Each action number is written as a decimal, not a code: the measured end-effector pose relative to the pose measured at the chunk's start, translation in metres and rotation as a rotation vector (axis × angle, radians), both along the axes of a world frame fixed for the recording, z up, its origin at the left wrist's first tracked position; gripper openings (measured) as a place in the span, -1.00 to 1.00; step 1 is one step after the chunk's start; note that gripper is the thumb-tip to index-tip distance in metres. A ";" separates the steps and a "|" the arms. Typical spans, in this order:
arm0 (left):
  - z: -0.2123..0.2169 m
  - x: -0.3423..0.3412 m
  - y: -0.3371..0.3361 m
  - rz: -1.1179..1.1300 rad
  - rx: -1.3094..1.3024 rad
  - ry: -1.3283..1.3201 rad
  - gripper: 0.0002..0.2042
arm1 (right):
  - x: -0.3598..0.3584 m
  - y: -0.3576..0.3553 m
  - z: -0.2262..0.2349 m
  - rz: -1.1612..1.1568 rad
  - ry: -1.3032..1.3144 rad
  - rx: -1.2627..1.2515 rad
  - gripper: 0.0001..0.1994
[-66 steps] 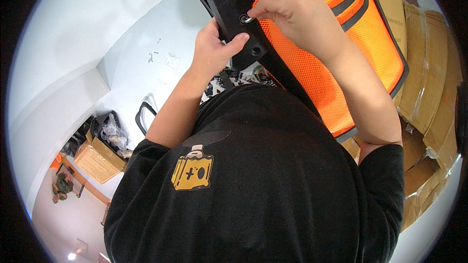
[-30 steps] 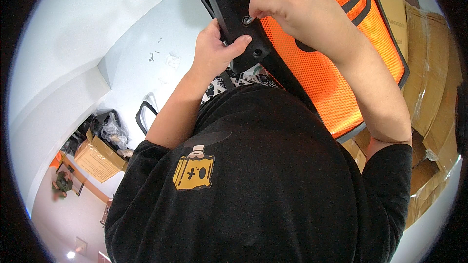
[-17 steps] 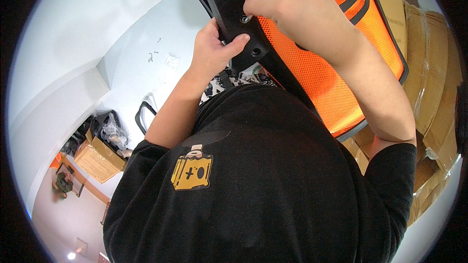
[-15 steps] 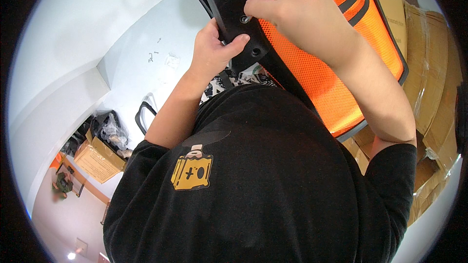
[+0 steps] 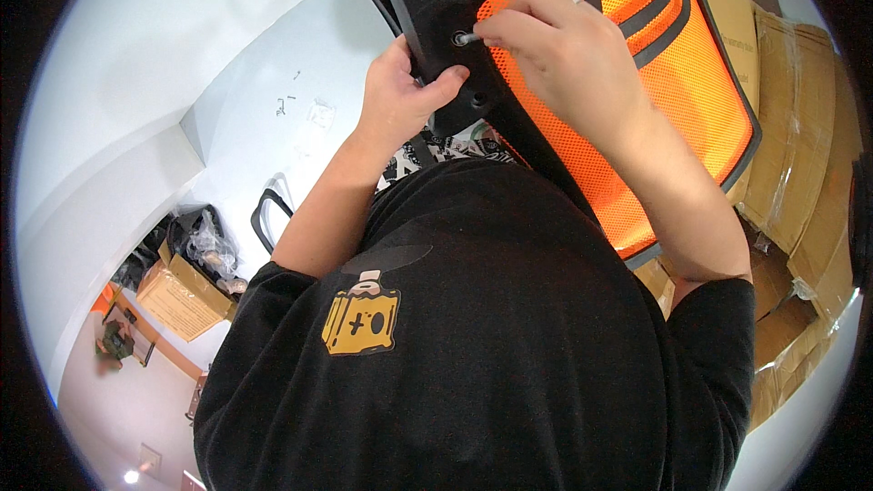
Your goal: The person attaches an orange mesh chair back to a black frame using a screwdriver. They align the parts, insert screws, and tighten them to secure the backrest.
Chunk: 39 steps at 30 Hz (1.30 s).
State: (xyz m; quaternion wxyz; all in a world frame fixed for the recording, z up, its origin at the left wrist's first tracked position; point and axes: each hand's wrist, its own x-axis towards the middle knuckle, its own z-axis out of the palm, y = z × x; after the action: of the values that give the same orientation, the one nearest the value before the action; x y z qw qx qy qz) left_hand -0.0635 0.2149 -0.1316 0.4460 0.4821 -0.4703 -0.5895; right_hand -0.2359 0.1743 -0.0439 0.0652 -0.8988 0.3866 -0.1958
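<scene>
My left hand (image 5: 397,95) is closed round the edge of a black plastic armrest (image 5: 435,0), thumb lying along its flat face. Two round holes show in that face; the lower hole (image 5: 478,98) looks dark inside. At the upper one, my right hand (image 5: 573,59) pinches a short grey metal rod (image 5: 467,38), its end at the hole. Whether the rod is a bolt or a hex key, I cannot tell. Behind and to the right of the armrest leans a chair back of orange mesh (image 5: 582,164) in a black frame.
Several small screws (image 5: 282,107) and a small clear bag (image 5: 320,114) lie on the white surface at left. A black loop-shaped part (image 5: 264,218) rests near my left elbow. Cardboard boxes stand at lower left (image 5: 182,300) and right (image 5: 791,127). A person (image 5: 115,343) is far off.
My right hand has drawn back slightly right and down, so more of the metal rod shows at the upper hole. My left hand keeps its hold on the armrest.
</scene>
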 end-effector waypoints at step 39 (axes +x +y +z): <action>-0.002 0.001 -0.001 -0.009 -0.067 -0.041 -0.68 | 0.018 0.046 -0.017 -0.328 -0.576 0.604 -0.71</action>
State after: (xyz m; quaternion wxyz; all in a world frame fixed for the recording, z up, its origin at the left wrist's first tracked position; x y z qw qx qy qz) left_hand -0.0629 0.2143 -0.1331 0.4497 0.4767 -0.5010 -0.5653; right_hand -0.2178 0.2208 -0.0604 0.3979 -0.6751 0.5300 -0.3240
